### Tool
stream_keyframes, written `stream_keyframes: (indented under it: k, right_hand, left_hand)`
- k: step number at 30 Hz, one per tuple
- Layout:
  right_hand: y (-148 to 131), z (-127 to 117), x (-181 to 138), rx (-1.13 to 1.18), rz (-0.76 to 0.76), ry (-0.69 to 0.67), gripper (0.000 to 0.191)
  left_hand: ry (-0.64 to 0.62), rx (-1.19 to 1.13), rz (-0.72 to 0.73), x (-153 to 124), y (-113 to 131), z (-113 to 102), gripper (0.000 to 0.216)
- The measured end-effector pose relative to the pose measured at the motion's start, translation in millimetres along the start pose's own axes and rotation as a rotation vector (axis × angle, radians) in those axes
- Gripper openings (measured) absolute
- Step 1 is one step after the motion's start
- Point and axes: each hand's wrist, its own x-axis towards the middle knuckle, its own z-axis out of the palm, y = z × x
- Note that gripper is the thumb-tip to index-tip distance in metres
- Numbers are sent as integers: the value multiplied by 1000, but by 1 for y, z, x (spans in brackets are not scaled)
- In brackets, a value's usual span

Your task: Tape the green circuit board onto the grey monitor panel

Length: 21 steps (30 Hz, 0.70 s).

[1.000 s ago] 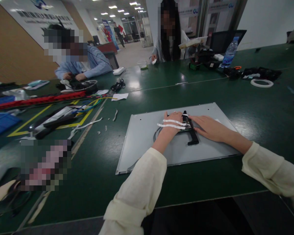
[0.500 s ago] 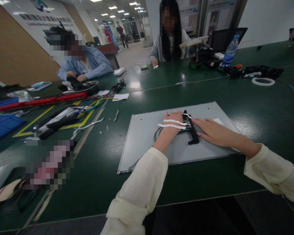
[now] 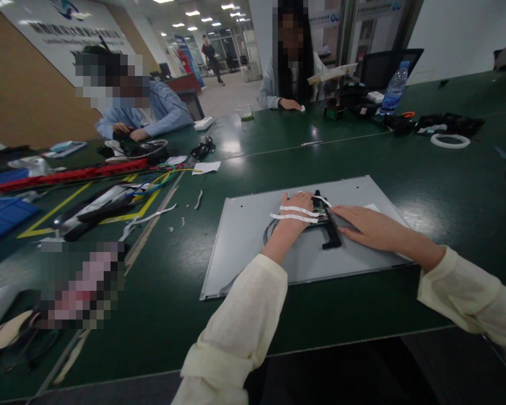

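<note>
A grey metal panel (image 3: pixel 244 236) lies flat on the green table in front of me. A black bracket (image 3: pixel 331 232) with a small circuit part sits near the panel's middle. My left hand (image 3: pixel 294 211) rests flat on the panel beside the bracket, and two white tape strips (image 3: pixel 297 214) are stuck across its back. My right hand (image 3: pixel 365 225) lies flat on the panel just right of the bracket, fingers stretched out toward it. A thin dark cable (image 3: pixel 270 229) curls on the panel under my left wrist.
Tools, a red strip (image 3: pixel 67 173), coloured wires and white scraps clutter the table to the left. Two people sit at the far side. A water bottle (image 3: pixel 393 90), a white tape ring (image 3: pixel 450 141) and black items lie at the back right.
My hands have stayed on the panel almost unmoved. The person at the far side has slid a hand to the right along the table.
</note>
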Motion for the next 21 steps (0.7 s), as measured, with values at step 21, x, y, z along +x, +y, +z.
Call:
stream_keyframes:
  k: [21]
  right_hand:
    - [0, 7, 22, -90, -1, 112, 41]
  left_hand:
    - [30, -28, -16, 0, 3, -3, 23]
